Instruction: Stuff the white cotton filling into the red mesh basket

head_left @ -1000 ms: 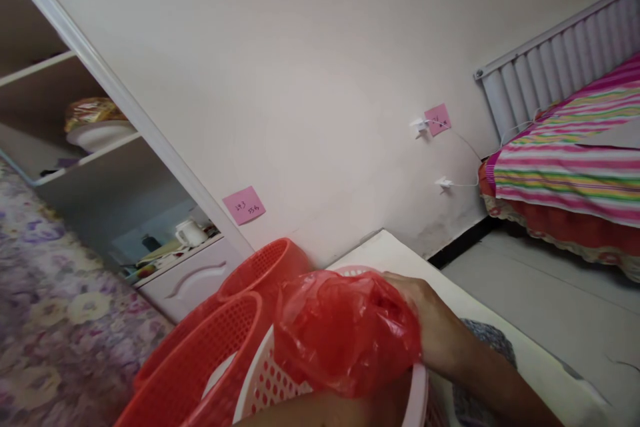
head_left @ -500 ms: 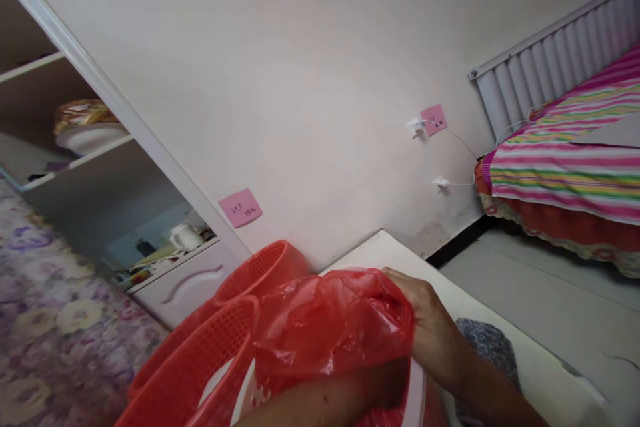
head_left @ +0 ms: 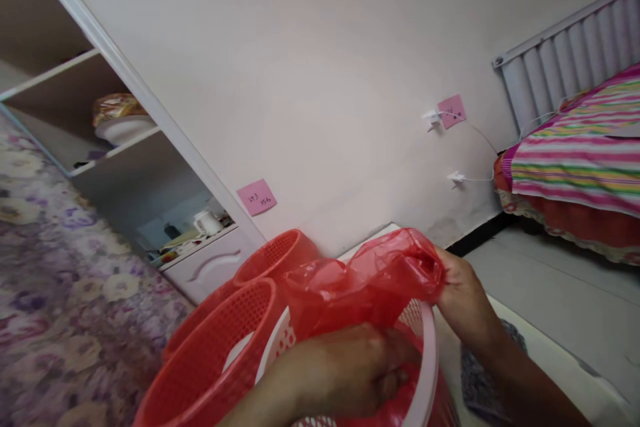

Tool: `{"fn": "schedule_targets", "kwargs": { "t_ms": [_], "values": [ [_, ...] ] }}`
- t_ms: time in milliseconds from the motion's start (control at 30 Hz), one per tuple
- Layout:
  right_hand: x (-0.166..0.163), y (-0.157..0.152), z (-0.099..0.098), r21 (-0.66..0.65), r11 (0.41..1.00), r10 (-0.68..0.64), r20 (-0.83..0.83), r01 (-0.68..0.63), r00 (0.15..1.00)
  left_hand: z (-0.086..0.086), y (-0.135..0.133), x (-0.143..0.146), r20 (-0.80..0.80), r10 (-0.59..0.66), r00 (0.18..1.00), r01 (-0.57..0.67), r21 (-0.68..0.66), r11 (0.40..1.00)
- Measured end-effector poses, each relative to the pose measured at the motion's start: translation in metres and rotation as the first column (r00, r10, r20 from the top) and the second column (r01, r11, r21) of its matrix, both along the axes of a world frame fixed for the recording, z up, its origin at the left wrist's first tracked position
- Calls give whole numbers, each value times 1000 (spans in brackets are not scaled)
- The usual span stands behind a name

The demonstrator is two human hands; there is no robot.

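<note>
1. The step in hand looks like lining a bin: the red bag (head_left: 365, 283) sits bunched over the mouth of the white basket (head_left: 427, 353), partly inside it.
2. The left hand (head_left: 345, 373) is curled closed on the bag's lower folds, pressing them down into the basket near its front rim.
3. The right hand (head_left: 463, 297) pinches the bag's upper edge at the far right side of the rim, fingers closed on the film.
4. Two red baskets (head_left: 225, 340) lie just beside the white one on the left, one behind the other, touching or nearly so.
5. A white board (head_left: 525, 347) and a grey cloth (head_left: 475, 380) lie under the right forearm; a wall with pink notes (head_left: 257, 197) stands behind.
6. Judging from this, the next move calls for opening the bag's mouth wide and stretching its edge around the whole rim; the thin film could slip or tear if pulled hard.
</note>
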State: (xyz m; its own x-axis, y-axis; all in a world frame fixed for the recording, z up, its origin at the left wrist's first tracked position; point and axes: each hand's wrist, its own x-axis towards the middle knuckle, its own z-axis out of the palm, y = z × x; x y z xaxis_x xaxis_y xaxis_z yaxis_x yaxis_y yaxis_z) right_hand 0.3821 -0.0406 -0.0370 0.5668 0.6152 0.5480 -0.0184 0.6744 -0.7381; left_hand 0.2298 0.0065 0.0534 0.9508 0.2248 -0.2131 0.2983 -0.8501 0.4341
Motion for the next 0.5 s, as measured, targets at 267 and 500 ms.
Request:
{"fn": "schedule_targets", "kwargs": {
  "t_ms": [267,500],
  "values": [
    [-4,-1,-12,34,999,-26,-104,29,994,-16,19,-94,43,486,873,-478,274,835],
    [-8,-1,-11,-66,997,-48,48,51,998,-40,42,-112,418,599,684,-662,9,750]
  ]
}}
